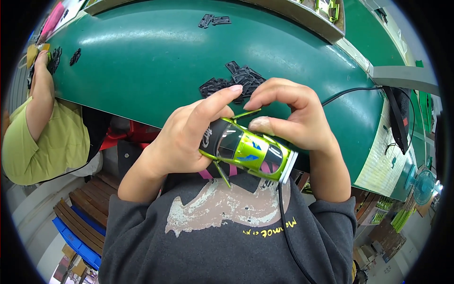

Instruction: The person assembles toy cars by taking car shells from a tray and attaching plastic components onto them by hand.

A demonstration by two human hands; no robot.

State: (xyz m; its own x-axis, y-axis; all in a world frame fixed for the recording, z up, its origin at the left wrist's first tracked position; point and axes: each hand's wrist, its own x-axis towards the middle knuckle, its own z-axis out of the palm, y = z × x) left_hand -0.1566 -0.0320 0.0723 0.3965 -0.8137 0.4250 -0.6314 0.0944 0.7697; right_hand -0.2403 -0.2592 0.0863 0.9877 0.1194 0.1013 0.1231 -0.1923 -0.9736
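Observation:
A lime-green toy car body (250,150) with a black hood, clear windows and blue flash marks is held in front of my chest, above the table's near edge. Around its black front end, my left hand (187,128) is closed, with the index finger stretched out. Both side doors stick out from the body. My right hand (288,111) is curled at the far side door (247,114), its index fingertip and thumb on either side of it. A pale grey strip (289,167) runs across the car's rear end. Just beyond my hands lies a pile of small black plastic parts (243,78).
More black parts (213,20) lie farther back on the green table (142,57). A tray (326,28) with green pieces stands at the far edge. A black cable (352,90) crosses the right side. At left, another person's arm (41,94) reaches over the table.

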